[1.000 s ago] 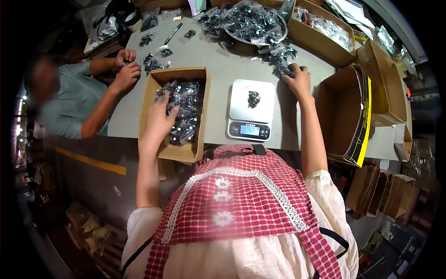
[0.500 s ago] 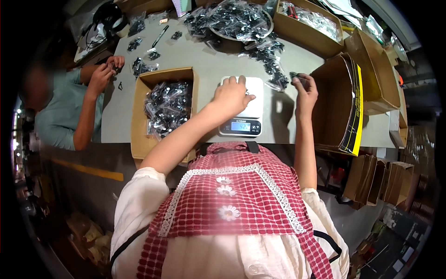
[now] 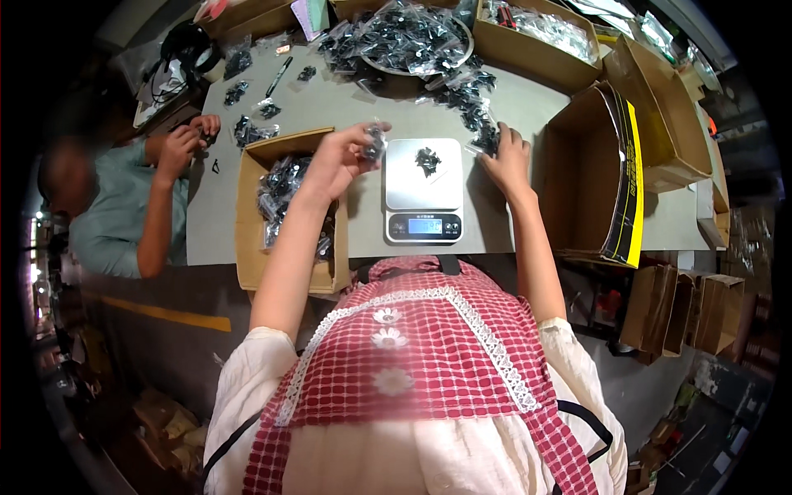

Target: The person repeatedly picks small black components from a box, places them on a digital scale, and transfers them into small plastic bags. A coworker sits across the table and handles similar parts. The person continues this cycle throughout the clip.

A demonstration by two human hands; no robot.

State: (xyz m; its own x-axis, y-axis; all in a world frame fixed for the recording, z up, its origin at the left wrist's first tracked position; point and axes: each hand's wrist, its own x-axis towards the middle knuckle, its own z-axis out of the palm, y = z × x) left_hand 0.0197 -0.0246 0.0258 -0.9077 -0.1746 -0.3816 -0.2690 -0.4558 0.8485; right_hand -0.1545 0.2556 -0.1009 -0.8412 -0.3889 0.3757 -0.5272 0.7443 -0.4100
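My left hand (image 3: 337,162) is closed round a small clear bag of dark parts (image 3: 374,142), raised between the cardboard box and the scale. A similar small bag of black parts (image 3: 427,162) lies on the silver plate of the digital scale (image 3: 422,198). To the right of the scale, my right hand (image 3: 510,165) has thumb and fingers round a small dark bag (image 3: 487,140) at the near end of a trail of bags. The open cardboard box (image 3: 252,247) under my left forearm holds many such bags.
A heaped round basin of bags (image 3: 412,41) stands at the back. Open cardboard boxes (image 3: 590,173) line the right side, and a box of clear bags (image 3: 540,41) sits behind. At the left another person (image 3: 128,206) handles something small. A pen (image 3: 279,76) lies far left.
My left hand has lifted off the scale and moved left with a bag. My right hand has moved left to the bag trail. A bag of black parts now shows on the scale plate.
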